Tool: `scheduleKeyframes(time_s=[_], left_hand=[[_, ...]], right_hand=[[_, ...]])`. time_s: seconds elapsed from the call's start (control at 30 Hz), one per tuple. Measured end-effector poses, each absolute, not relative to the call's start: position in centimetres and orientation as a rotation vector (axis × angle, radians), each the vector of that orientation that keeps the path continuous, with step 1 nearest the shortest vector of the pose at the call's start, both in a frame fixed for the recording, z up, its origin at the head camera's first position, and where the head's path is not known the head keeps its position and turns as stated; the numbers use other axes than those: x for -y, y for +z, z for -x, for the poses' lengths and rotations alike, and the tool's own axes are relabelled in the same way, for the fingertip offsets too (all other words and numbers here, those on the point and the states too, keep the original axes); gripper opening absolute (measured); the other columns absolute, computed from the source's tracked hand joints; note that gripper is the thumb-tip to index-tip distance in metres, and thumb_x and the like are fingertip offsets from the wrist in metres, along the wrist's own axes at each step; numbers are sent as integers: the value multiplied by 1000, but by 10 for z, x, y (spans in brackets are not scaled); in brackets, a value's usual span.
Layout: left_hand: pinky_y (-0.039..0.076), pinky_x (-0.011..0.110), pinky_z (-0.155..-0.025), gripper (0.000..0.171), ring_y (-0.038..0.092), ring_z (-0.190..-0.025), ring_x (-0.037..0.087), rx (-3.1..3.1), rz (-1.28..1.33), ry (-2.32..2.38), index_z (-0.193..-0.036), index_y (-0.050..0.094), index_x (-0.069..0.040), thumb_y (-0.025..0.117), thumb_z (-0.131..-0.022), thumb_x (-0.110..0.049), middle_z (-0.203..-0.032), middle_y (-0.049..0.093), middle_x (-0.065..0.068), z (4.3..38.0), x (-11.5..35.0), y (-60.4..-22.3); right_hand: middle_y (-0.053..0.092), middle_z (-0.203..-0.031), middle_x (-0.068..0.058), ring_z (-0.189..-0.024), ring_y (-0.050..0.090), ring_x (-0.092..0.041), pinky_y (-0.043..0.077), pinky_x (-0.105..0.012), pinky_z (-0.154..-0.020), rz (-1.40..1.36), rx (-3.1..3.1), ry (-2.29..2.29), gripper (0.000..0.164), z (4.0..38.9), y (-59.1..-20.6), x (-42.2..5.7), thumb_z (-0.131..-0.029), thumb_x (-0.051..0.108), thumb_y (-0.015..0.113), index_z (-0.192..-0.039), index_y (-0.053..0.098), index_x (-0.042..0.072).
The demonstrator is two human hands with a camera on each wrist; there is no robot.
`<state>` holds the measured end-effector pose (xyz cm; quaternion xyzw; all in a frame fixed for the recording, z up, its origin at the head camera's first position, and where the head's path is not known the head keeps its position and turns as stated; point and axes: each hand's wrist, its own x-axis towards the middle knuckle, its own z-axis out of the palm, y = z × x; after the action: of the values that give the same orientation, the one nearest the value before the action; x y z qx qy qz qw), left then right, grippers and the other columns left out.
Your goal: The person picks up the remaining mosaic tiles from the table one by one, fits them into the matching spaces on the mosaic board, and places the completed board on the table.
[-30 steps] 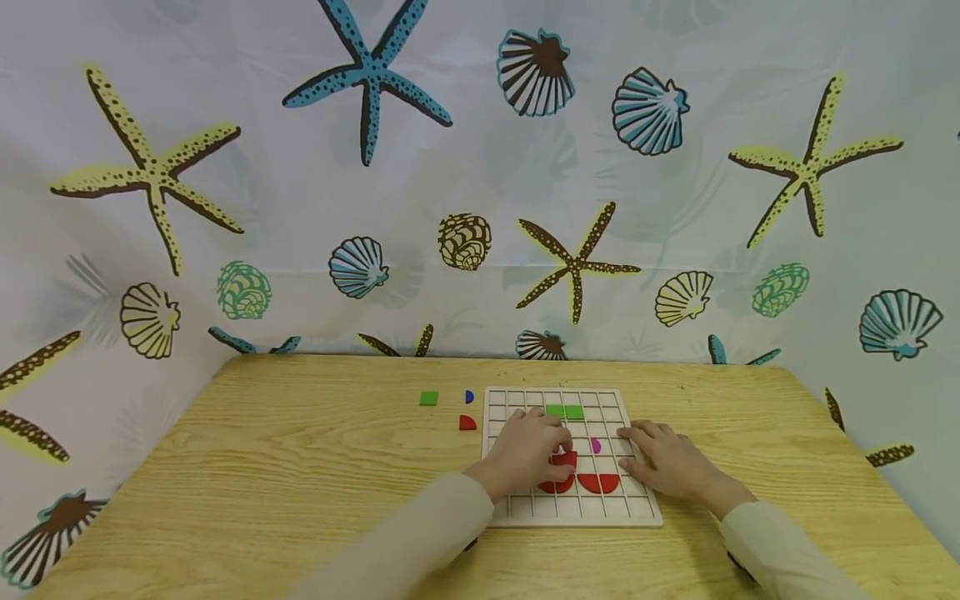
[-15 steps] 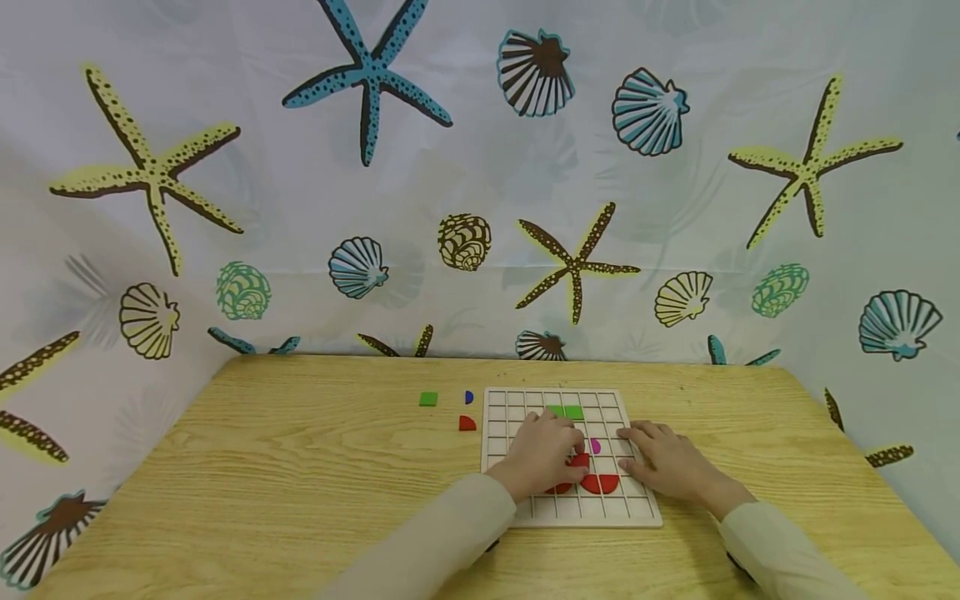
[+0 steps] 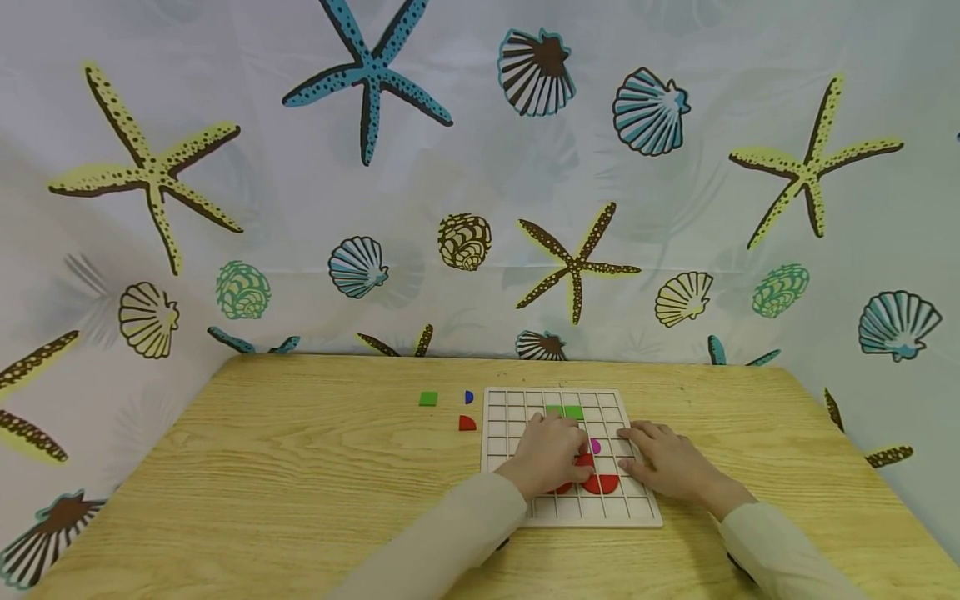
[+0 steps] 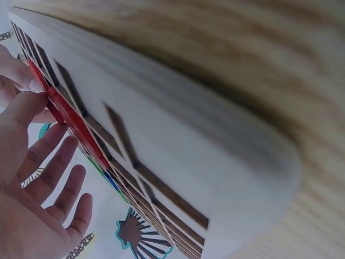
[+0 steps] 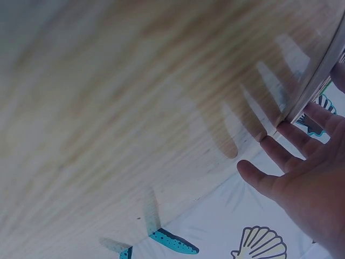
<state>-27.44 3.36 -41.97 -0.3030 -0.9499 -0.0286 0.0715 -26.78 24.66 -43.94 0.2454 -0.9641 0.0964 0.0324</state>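
Note:
My left hand (image 3: 547, 454) pinches a red quarter-circle tile (image 3: 585, 461) between thumb and fingers, low over a white grid board (image 3: 645, 512). In the left wrist view the pinched red tile (image 4: 55, 111) stands partly hidden behind the thumb. Just in front of it, two red quarter tiles (image 3: 602, 484) form a half circle in the grid. More red shows under the left wrist. A magenta half circle (image 3: 596, 447) lies beside the left fingertips, and green squares (image 3: 573, 412) sit farther up. My right hand (image 3: 675, 462) rests at the board's right edge, fingers extended.
Left of the board, a green square (image 3: 428, 399), a blue half circle (image 3: 468, 397) and a red quarter circle (image 3: 467, 423) lie on the wooden table (image 3: 300, 467). A curtain (image 3: 465, 150) printed with shells and starfish hangs behind.
My left hand has moved to the right across the board with the red quarter-circle tile, closer to the magenta piece. The right hand has stayed in place.

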Motion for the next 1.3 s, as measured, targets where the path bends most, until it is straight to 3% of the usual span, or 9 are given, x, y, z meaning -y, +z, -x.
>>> scheduleKeyframes(time_s=[0.17, 0.87, 1.17, 1.3], left_hand=[[35, 28, -63, 27, 47, -75, 12, 2844, 907, -82, -68, 60, -22, 68, -76, -47, -71, 52, -10, 275, -34, -420], [37, 29, -65, 23, 47, -76, 12, 2839, 915, -93, -72, 64, -23, 66, -77, -46, -77, 55, -10, 273, -32, -419], [44, 41, -83, 23, 49, -80, 14, 2861, 918, -98, -72, 63, -24, 66, -78, -45, -79, 57, -9, 271, -31, -420], [44, 39, -81, 22, 48, -80, 14, 2860, 922, -108, -73, 63, -24, 66, -77, -46, -80, 57, -9, 271, -31, -421]], right_hand=[[48, -130, -18, -116, 46, -42, 39, -59, -87, -756, 2955, 300, 44, 268, -439, -246, -92, 33, 51, -128, 50, 9], [47, -130, -18, -116, 46, -42, 39, -59, -87, -759, 2961, 308, 44, 267, -437, -245, -92, 34, 51, -128, 49, 9], [46, -131, -19, -117, 45, -42, 38, -59, -90, -745, 2978, 319, 45, 267, -439, -244, -92, 33, 51, -129, 49, 8], [46, -131, -18, -117, 45, -42, 38, -59, -90, -742, 2982, 319, 46, 266, -438, -244, -92, 34, 51, -129, 49, 8]])
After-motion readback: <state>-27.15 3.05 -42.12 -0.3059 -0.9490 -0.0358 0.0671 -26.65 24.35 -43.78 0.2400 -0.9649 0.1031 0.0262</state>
